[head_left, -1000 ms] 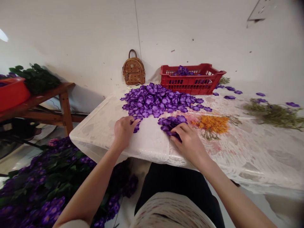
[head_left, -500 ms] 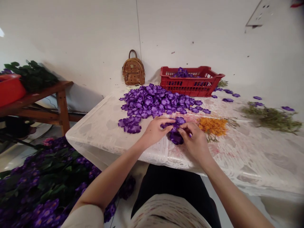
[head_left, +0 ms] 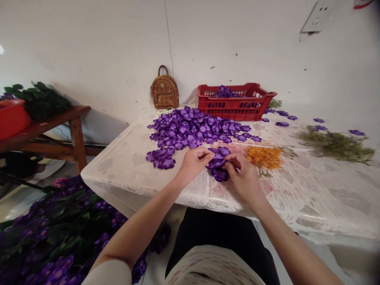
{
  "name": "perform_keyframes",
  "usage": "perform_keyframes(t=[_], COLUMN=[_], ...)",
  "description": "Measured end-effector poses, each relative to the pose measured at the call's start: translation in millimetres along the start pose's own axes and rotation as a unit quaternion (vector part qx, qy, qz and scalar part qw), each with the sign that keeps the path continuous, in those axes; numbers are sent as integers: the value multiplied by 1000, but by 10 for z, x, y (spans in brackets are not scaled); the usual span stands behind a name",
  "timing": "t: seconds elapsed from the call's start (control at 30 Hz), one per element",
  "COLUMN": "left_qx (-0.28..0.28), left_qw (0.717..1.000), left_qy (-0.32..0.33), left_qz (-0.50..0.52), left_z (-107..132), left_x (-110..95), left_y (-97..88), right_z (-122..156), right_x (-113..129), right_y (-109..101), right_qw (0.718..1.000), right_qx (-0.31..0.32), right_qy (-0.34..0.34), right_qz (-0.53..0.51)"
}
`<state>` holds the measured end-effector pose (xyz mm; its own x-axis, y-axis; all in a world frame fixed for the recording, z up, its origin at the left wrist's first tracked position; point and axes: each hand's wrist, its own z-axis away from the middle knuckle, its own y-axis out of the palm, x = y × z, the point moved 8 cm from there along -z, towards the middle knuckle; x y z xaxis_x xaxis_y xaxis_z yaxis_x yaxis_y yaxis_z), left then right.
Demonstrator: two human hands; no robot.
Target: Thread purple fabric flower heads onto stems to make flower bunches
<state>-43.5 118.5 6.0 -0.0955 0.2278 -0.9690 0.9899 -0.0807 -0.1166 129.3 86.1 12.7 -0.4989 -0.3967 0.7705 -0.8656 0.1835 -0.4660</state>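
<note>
Purple petals [head_left: 218, 160] in thumb-&-finger pinch of L hand [head_left: 193, 164] + R hand [head_left: 246, 176], nr orange sprigs [head_left: 265, 157]

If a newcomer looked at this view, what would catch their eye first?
Probably the big heap of purple blossoms, in front and to the left of the red crate. The orange bunch beside the right hand likely comes next, then the smaller purple cluster between it and the left hand.

petals [head_left: 190, 128]: purple; sprigs [head_left: 264, 156]: orange; crate [head_left: 234, 115]: red; backpack [head_left: 164, 93]: brown, dark-speckled
</note>
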Motion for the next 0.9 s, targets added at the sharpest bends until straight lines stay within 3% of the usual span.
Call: perform_keyframes(t=[0.1, 0.2, 0.3, 0.43, 0.57, 0.8, 0.9], left_qx=[-20, -19, -7, 12, 23, -29, -53], left_qw=[1000, 999, 998, 998, 999, 995, 988], left_qy=[-21, -23, -16, 5, 39, 78, 99], left_qz=[-4, 18, 52, 68, 25, -62, -105], left_z=[-2, -6, -18, -34, -23, 27, 50], left_x=[34, 36, 27, 4, -58, -188, -291], left_y=[-67, -74, -36, 8, 18, -5, -136], right_z=[7, -60, -186, -276, -237, -200, -187], right_x=[4, -5, -21, 85, 213, 289, 277], right_y=[-51, -71, 18, 91, 72, 66, -14], right_qw=[999, 998, 999, 996, 997, 1000, 1000], right_qx=[-38, -59, -13, 33, 25, 8, 4], right_qy=[-12, 2, 31, 18, 4, -17, -12], right_qz=[32, 0, -36, -78, -73, -13, 5])
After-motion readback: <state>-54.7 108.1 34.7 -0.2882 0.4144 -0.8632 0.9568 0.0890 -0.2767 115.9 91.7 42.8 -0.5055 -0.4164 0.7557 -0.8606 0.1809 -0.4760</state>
